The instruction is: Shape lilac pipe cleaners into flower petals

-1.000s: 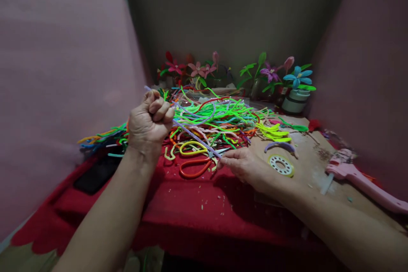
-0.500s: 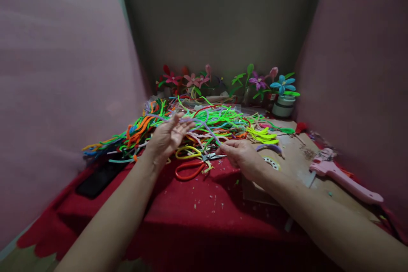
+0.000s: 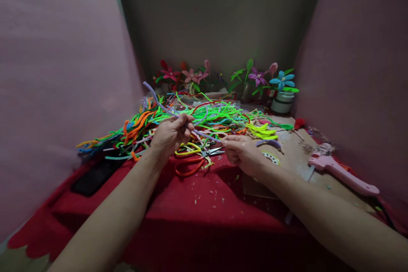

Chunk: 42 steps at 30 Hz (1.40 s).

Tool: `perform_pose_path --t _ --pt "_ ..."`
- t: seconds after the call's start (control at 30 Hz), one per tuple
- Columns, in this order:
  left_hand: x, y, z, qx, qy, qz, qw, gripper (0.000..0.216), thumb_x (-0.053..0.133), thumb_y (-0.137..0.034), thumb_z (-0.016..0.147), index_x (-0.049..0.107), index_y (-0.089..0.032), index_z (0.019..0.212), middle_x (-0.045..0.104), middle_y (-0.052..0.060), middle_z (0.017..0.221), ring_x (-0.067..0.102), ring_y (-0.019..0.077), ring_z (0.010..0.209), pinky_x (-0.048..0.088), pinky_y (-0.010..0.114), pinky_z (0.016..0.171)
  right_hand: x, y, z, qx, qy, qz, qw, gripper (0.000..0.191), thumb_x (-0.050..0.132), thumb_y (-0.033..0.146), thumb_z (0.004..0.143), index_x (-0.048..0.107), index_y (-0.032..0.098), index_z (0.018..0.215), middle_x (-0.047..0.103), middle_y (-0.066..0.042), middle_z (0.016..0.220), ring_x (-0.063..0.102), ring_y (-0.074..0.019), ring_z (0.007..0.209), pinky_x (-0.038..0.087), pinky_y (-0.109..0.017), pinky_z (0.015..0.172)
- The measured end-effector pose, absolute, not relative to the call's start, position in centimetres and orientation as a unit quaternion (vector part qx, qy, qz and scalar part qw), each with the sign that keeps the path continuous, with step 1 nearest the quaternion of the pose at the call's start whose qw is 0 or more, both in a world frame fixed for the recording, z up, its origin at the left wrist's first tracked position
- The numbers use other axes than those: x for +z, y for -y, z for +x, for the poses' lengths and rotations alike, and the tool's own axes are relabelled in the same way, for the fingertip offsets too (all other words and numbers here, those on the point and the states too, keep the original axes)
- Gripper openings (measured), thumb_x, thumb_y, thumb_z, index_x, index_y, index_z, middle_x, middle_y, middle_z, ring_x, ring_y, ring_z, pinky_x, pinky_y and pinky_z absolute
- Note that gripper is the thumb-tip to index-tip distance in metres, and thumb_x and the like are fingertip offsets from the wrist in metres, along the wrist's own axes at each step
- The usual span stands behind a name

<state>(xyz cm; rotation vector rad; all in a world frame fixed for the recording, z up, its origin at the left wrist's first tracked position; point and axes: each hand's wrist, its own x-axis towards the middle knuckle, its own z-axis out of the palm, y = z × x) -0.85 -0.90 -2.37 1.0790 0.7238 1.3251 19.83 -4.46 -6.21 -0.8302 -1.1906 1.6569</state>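
A long lavender pipe cleaner point(image 3: 205, 135) runs between my two hands over the front of the heap. My left hand point(image 3: 174, 134) is closed around its middle, and the free end sticks up to the left beyond my fingers. With thumb and fingers pinched, my right hand point(image 3: 242, 153) grips the other end. Scissors point(image 3: 191, 165) with one yellow and one red handle lie on the red cloth below, blades pointing toward my right hand. Behind both hands spreads a heap of pipe cleaners point(image 3: 219, 112), mostly green, with orange, white and blue ones.
A pink glue gun point(image 3: 344, 173) lies at the right on a brown board point(image 3: 296, 153), near a curved purple piece point(image 3: 269, 143) and a yellow-rimmed roll point(image 3: 270, 158). A black phone point(image 3: 94, 178) rests at the left. Pipe-cleaner flowers point(image 3: 282, 80) stand along the back wall.
My left hand has gone from open-palmed under the lavender pipe cleaner to closed on it. The stretch between my hands is straighter, and the free end now points up to the left.
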Motion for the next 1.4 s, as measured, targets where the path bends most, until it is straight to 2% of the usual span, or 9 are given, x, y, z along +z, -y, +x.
perform_pose_path --t 0.23,0.43,0.6,0.73,0.87,1.03,1.13,1.23,1.4 --pt "-2.1 1.2 -0.7 0.591 -0.290 0.466 0.591 0.016 0.058 -0.021 0.081 0.065 -0.007 0.077 0.060 0.003 0.058 0.052 0.0065 0.041 0.041 0.015 0.037 -6.4 4.4 19.7 0.668 0.479 -0.331 0.464 0.013 0.065 0.023 0.067 0.055 0.015 0.064 0.028 0.011 0.040 0.016 -0.0021 0.035 0.009 -0.021 0.037" --pt "-2.2 0.9 -0.6 0.618 -0.260 0.426 0.607 0.009 0.055 -0.011 0.081 0.064 -0.008 0.080 0.063 0.006 0.067 0.059 0.0091 0.051 0.047 0.017 0.044 -6.5 4.4 19.5 0.654 0.491 -0.323 0.476 0.014 0.066 0.024 0.069 0.056 0.016 0.065 0.030 0.011 0.041 0.018 -0.0025 0.035 0.010 -0.022 0.037" --pt "-2.4 0.1 -0.6 0.633 -0.298 0.361 0.617 0.019 0.050 -0.014 0.086 0.062 -0.007 0.073 0.058 0.003 0.053 0.050 0.0056 0.037 0.034 0.011 0.030 -6.5 4.5 19.5 0.615 0.516 -0.335 0.493 0.015 0.068 0.024 0.068 0.057 0.015 0.062 0.033 0.010 0.041 0.021 -0.0025 0.036 0.010 -0.023 0.038" --pt "-2.2 0.2 -0.4 0.649 -0.304 0.314 0.623 0.021 0.046 -0.014 0.088 0.062 -0.008 0.076 0.054 0.000 0.048 0.046 0.0041 0.032 0.031 0.010 0.028 -6.2 4.3 19.7 0.644 0.506 -0.308 0.485 0.013 0.069 0.024 0.067 0.061 0.013 0.064 0.033 0.009 0.042 0.020 -0.0021 0.036 0.010 -0.022 0.039" --pt "-1.9 -0.1 -0.9 0.688 -0.284 0.262 0.614 0.020 0.044 -0.015 0.090 0.062 -0.010 0.083 0.058 -0.001 0.055 0.052 0.0035 0.040 0.041 0.010 0.036 -5.9 3.6 20.4 0.684 0.414 -0.287 0.528 0.011 0.066 0.022 0.067 0.062 0.012 0.069 0.025 0.012 0.036 0.013 -0.0025 0.034 0.009 -0.021 0.037" --pt "-1.6 -0.8 -1.8 0.750 -0.246 0.216 0.575 0.021 0.042 -0.020 0.092 0.061 -0.014 0.090 0.064 -0.002 0.062 0.061 0.0038 0.053 0.051 0.012 0.054 -6.1 3.0 20.8 0.678 0.371 -0.286 0.567 0.014 0.065 0.026 0.068 0.060 0.014 0.071 0.024 0.012 0.034 0.013 -0.0028 0.032 0.012 -0.020 0.036" --pt "-1.9 -0.5 -0.8 0.741 -0.237 0.226 0.586 0.021 0.044 -0.019 0.091 0.063 -0.014 0.086 0.067 0.001 0.067 0.065 0.0075 0.061 0.055 0.018 0.062 -6.1 3.5 20.2 0.693 0.398 -0.288 0.527 0.022 0.068 0.028 0.070 0.064 0.011 0.083 0.039 0.009 0.038 0.026 -0.0031 0.033 0.018 -0.019 0.037" --pt "-2.8 0.5 1.5 0.700 -0.238 0.264 0.620 0.019 0.047 -0.015 0.088 0.065 -0.011 0.082 0.069 0.005 0.070 0.067 0.0116 0.062 0.056 0.022 0.062 -6.0 4.0 19.5 0.670 0.436 -0.278 0.533 0.032 0.068 0.036 0.072 0.066 0.013 0.093 0.062 -0.001 0.058 0.045 -0.0059 0.042 0.031 -0.020 0.043" --pt "-4.5 2.5 4.6 0.571 -0.216 0.411 0.677 0.011 0.059 -0.016 0.081 0.067 -0.010 0.086 0.070 0.009 0.080 0.068 0.0169 0.072 0.056 0.027 0.070 -6.2 3.5 19.4 0.666 0.397 -0.252 0.579 0.030 0.073 0.034 0.067 0.069 0.015 0.089 0.063 -0.001 0.068 0.047 -0.0058 0.049 0.036 -0.020 0.047"
